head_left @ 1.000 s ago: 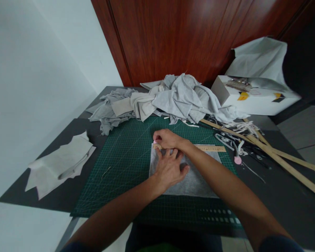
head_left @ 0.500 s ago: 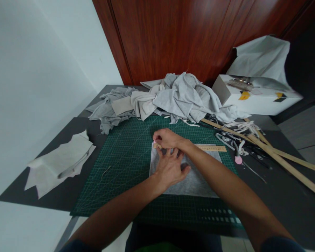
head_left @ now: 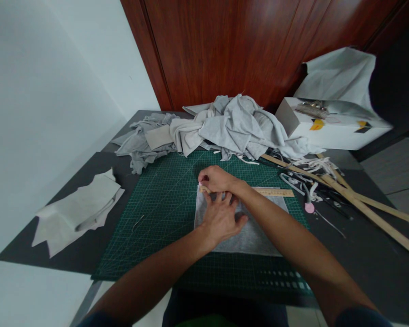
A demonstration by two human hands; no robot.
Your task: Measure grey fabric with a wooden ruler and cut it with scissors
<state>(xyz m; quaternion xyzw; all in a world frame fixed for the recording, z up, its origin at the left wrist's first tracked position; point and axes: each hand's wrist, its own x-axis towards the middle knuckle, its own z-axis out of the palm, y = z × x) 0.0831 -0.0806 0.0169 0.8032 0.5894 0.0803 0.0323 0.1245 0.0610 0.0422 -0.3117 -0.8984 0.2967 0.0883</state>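
A flat wooden ruler (head_left: 276, 192) already lay along the grey rectangular cloth's (head_left: 259, 238) far edge.
Left hand (head_left: 221, 219) was spread there; right hand (head_left: 214, 178) pinched a small pink piece (head_left: 200, 184).

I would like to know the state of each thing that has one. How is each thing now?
Left hand: fingers spread, palm down
Right hand: pinching a small pink piece
Gray cloth: laid flat, partly covered
Ruler: flat along the cloth's far edge
Green mat: spread flat
Cloth pile: crumpled
Pale cloth at left: uneven-edged, partly folded
Wooden strips: crossed
White box: partly draped with cloth
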